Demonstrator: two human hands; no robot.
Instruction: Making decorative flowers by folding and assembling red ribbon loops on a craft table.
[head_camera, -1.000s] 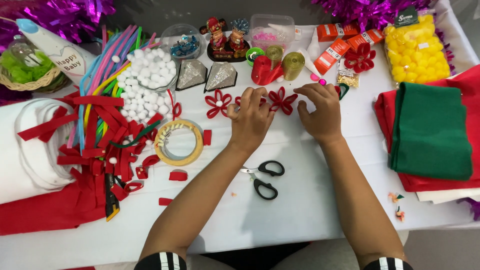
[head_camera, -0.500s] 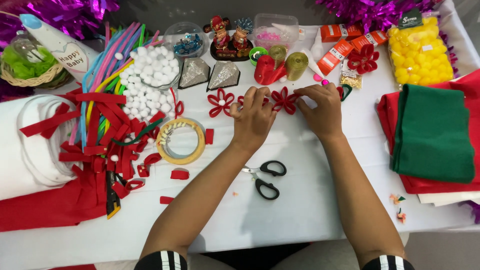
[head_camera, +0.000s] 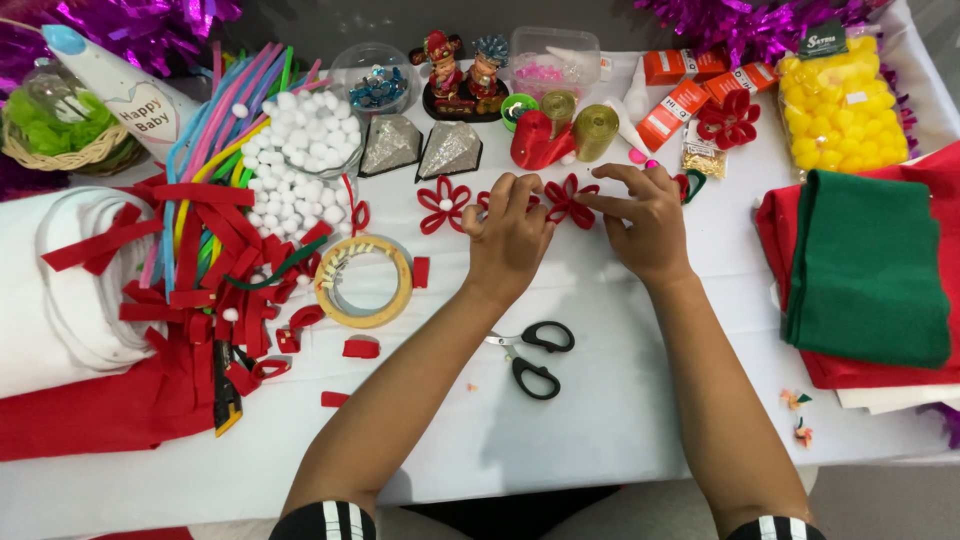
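Packaging and labels, located by clock face from table centre:

- 1 o'clock: orange rectangular boxes (head_camera: 690, 85) with white label panels, lying grouped and angled.
- 2 o'clock: clear bag of yellow pom-poms (head_camera: 842, 100), topped by a dark green header card (head_camera: 822, 40).
- 1 o'clock, nearer centre: small clear packet (head_camera: 703, 158) of pale beads.
- 11 o'clock: white cone (head_camera: 115, 90), blue tip, printed lettering.

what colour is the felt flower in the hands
Red, seen in the head view: the felt flower.

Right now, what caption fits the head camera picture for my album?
Left hand and right hand pinch a red felt flower above black scissors on a crowded white table.
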